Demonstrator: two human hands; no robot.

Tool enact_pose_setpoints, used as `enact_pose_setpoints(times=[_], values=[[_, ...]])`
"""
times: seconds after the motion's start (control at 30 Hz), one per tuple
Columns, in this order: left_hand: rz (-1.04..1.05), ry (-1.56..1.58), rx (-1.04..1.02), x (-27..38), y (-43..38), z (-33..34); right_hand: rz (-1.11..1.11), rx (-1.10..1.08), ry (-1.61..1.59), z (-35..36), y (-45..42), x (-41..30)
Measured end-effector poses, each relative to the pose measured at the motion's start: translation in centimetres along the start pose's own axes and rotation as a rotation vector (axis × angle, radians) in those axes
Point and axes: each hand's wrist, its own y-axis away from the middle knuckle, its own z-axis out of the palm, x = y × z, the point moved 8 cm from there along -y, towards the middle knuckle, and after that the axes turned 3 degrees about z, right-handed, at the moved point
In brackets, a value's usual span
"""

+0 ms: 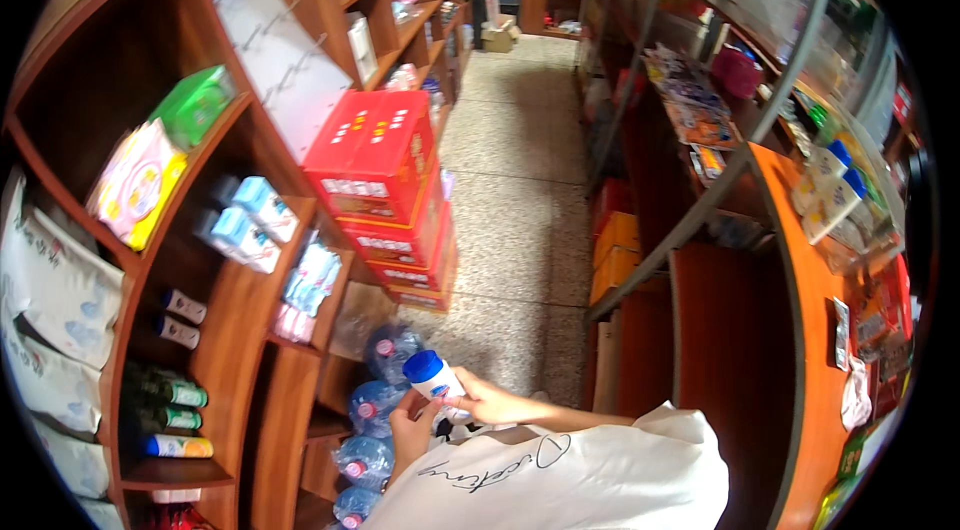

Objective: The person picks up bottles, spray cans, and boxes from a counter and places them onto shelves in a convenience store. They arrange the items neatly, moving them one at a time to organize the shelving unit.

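A white plastic bottle with a blue screw cap (pixel 435 378) is held upright but tilted in front of my body, its label bearing writing. From the right, my right hand (pixel 480 396) wraps around its side. My left hand (pixel 414 421) grips the bottle's near left side, thumb against the label. The bottle's lower part is partly hidden by my fingers. Just left of my hands, large blue water bottles (pixel 373 410) with pinkish caps stand in a row on the floor.
A stack of red cartons (pixel 371 155) stands ahead on the left. Wooden shelves (pixel 247 350) hold green bottles (pixel 180 417) and light-blue packs (pixel 255 226). On the right is a wooden counter (pixel 787 230) with a metal-framed glass case. A speckled floor aisle (pixel 517 155) runs between.
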Motion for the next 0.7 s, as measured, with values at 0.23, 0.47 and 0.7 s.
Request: enact_pose_setpoints(times=[0.23, 0.47, 0.7], values=[[0.276, 0.012, 0.307, 6.2, -0.1, -11.3, -0.194, -0.294, 0.071, 8.2, -10.8, -4.9], [0.339, -0.097, 0.523, 3.2, -0.1, -25.6, -0.389, -0.342, 0.186, 19.7, -21.8, -3.0], [0.462, -0.223, 0.752, 7.1, -1.9, -35.5, -0.507, -0.56, 0.096, 30.6, -33.6, -5.6]])
